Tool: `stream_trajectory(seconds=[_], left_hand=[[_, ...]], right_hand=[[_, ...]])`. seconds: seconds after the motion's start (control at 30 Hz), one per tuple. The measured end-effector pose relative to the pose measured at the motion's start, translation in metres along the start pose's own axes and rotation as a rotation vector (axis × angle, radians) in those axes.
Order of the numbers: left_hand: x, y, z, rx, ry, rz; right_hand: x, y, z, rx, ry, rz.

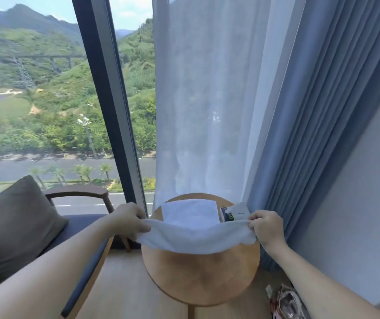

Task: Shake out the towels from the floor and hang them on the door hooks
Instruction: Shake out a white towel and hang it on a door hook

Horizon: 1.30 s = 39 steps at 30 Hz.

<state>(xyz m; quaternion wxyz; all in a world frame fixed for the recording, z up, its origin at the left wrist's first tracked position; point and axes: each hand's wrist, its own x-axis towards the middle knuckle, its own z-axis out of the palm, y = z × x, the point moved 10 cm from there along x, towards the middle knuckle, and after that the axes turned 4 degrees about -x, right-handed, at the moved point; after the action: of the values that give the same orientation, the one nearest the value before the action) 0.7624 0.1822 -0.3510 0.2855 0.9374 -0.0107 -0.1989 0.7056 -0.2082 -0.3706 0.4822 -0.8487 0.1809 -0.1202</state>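
Window corner, bright daylight: green hills and a road beyond the glass, a sheer curtain [207, 100] and a heavier blue curtain [322, 111] hanging behind a small round wooden table [198, 272]. Left of it, an armchair [78, 203] with a brown cushion [16, 222]. I hold a white towel [196, 236] stretched above the table. My left hand [129, 221] pinches one end, fingers curled over the bunched edge; my right hand [266, 227] pinches the other end between thumb and curled fingers. The cloth sags in the middle and hangs clear of the tabletop as far as I can tell. A second, folded towel [190, 211] lies flat on the far side of the table, just beside a small box [234, 212] by the curtain; its contents are not visible. On the floor at lower right sits a crumpled patterned bag [288, 302], too blurred to say what it holds. No door or hooks in view, and no towel visible on the floor. My reading: this one is up and spread taut, about at the shaking-out stage; hanging is not yet done for it, nor for the folded one. I'd judge the task well short of halfway, with the walk to the hooks ahead.
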Motion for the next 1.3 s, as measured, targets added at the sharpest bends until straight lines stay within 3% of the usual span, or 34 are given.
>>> stream_trajectory(seconds=[0.3, 0.47, 0.8, 1.0, 1.13, 1.3], left_hand=[[0.034, -0.052, 0.069, -0.002, -0.065, -0.103], [0.107, -0.084, 0.081, 0.027, -0.060, -0.139], [0.278, -0.129, 0.142, 0.053, -0.036, -0.231], [0.351, -0.143, 0.167, 0.166, 0.032, -0.202], [0.351, -0.142, 0.191, 0.128, 0.153, -0.076], [0.308, -0.138, 0.284, 0.220, -0.205, 0.156]], right_hand=[[-0.007, 0.072, 0.037, -0.172, -0.147, 0.163], [0.037, 0.088, 0.080, -0.285, -0.222, 0.180], [0.134, 0.190, 0.172, -0.434, -0.261, 0.453], [0.180, 0.231, 0.209, -0.485, -0.246, 0.485], [0.151, 0.249, 0.232, -0.633, -0.188, 0.415], [0.065, 0.269, 0.297, -0.701, -0.488, 0.304]])
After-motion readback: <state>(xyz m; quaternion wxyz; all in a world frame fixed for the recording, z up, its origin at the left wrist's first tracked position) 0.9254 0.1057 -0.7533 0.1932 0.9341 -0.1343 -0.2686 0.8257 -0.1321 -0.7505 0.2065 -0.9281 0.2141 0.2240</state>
